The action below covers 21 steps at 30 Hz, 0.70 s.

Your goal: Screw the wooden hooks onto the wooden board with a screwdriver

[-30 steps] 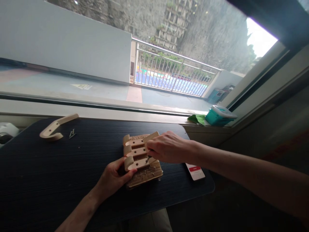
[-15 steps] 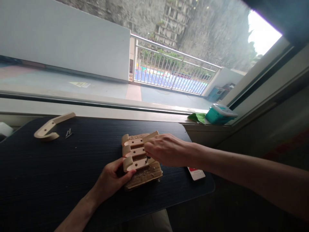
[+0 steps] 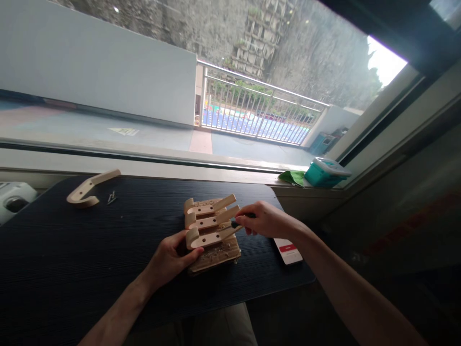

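Three pale wooden hooks [image 3: 211,239] lie side by side on a rough wooden board [image 3: 216,259], each with two dark screw holes. My left hand [image 3: 176,254] is closed around the curled end of the nearest hook, thumb in front by the board and fingers behind. In my right hand [image 3: 262,218], over the hooks' straight ends, is a screwdriver [image 3: 235,224] with a dark handle. Its thin shaft points left above the nearest hook; whether the tip touches wood I cannot tell. A loose wooden hook [image 3: 82,192] rests at the far left beside several screws [image 3: 112,197].
Everything lies on a dark table [image 3: 108,254]. A phone [image 3: 288,252] with a lit screen is below my right forearm. On the window sill sit a green cloth [image 3: 293,178] and a teal box [image 3: 326,173]. A white object [image 3: 16,197] stands at the left edge.
My right hand has drawn back to the right with the screwdriver, off the nearest hook's screw hole, and the shaft has tipped over. My left hand keeps its hold.
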{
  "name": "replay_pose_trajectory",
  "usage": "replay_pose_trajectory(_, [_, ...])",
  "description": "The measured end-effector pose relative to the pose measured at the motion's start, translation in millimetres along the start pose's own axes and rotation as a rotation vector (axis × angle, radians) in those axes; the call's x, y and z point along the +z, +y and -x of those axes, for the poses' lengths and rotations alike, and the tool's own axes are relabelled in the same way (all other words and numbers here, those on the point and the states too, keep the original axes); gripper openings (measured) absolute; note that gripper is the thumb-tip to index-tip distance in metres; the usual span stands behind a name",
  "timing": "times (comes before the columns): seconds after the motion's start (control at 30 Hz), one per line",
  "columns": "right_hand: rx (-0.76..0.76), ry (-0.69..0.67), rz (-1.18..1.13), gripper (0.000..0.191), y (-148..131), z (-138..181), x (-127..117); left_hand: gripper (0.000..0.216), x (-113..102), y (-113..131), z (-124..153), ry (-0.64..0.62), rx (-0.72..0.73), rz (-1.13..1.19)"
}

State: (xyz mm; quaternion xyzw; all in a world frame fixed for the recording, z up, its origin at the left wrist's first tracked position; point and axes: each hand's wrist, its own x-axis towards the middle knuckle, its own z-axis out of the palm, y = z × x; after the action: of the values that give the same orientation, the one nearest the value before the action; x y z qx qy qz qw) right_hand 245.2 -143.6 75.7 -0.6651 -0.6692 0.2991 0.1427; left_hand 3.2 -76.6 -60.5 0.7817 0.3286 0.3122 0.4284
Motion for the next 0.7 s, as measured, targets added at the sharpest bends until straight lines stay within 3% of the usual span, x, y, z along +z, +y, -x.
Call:
replay_pose_trajectory(0.1, [0.047, 0.250, -0.295, 0.032, 29.0, 12.6, 15.4, 0.031, -0.8, 1.5, 0.7, 0.001, 0.006, -0.029])
replay_pose_trajectory(0.17, [0.100, 0.397, -0.356, 0.031, 44.9, 18.4, 32.3, 0.032, -0.8, 2.4, 0.3, 0.010, 0.014, -0.049])
replay_pose_trajectory(0.27, [0.150, 0.513, -0.413, 0.033, 57.7, 20.6, 58.4, 0.032, -0.6, 2.5, -0.3, 0.017, 0.014, -0.089])
replay_pose_trajectory(0.47, [0.131, 0.577, -0.670, 0.043, 54.0, 6.6, 89.9, 0.031, 0.2, 1.1, 0.5, 0.017, 0.007, -0.118])
replay_pose_trajectory(0.7, [0.117, 0.600, -0.751, 0.037, 49.1, 2.3, 102.1, 0.028, 1.4, 2.2, -1.4, 0.037, 0.018, -0.139])
